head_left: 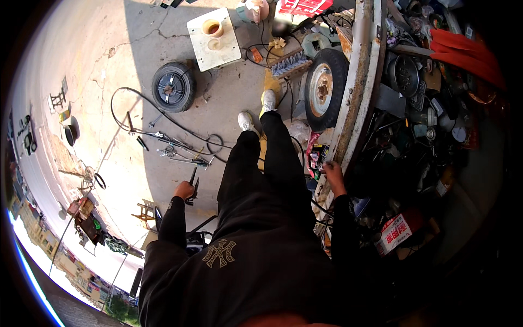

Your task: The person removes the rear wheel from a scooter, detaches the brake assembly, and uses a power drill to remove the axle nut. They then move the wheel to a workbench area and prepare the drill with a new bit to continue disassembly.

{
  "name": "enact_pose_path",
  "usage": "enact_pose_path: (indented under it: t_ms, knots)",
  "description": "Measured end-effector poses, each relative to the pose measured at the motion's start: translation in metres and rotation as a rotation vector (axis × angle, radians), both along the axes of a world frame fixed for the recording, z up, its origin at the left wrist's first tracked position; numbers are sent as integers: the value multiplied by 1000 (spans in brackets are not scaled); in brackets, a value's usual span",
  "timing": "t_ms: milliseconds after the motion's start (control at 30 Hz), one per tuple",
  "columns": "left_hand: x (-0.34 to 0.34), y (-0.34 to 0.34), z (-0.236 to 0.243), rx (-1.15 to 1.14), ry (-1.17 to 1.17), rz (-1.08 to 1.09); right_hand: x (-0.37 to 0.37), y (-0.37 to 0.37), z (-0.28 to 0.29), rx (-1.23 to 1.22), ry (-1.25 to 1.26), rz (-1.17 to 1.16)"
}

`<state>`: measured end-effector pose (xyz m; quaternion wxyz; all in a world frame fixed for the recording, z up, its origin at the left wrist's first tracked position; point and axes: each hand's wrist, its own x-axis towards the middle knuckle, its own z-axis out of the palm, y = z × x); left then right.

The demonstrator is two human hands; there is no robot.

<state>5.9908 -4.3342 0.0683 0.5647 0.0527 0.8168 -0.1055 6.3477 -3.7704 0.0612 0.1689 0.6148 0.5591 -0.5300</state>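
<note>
My left hand (184, 189) is closed around a dark tool (193, 175) with two slim prongs, perhaps pliers; its exact kind is too small to tell. It hangs over the concrete beside my left leg. My right hand (333, 172) has its fingers curled together at the worn metal door-frame rail (344, 128); anything between them is hidden. Beyond the hand, a wheel with a rusty white rim (322, 87) leans upright against the rail. Loose hand tools (182, 155) and a black hose (147, 100) lie on the ground ahead to the left.
A small black wheel with a tyre (173, 87) lies flat ahead. Behind it stands a whitish square stool (229, 48) bearing a yellowish cup (212, 28). Right of the rail are heaped parts, a metal pan (404, 75) and a red cloth (468, 57). A small wooden stool (145, 211) stands at left.
</note>
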Motion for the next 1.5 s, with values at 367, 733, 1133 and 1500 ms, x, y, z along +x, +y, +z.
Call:
enact_pose_path:
  t_ms: [367,733,1133,1500]
  knots:
    - [-55,223,40,581,-12,604,-227,25,-114,-317,103,-150]
    - [-10,260,-122,577,-314,923,-321,89,-393,-430,-10,-864]
    - [33,171,-178,528,-312,1012,-352,128,-461,-313,234,-756]
    - [-36,133,-92,685,-415,1159,-306,31,-178,-31,362,-296]
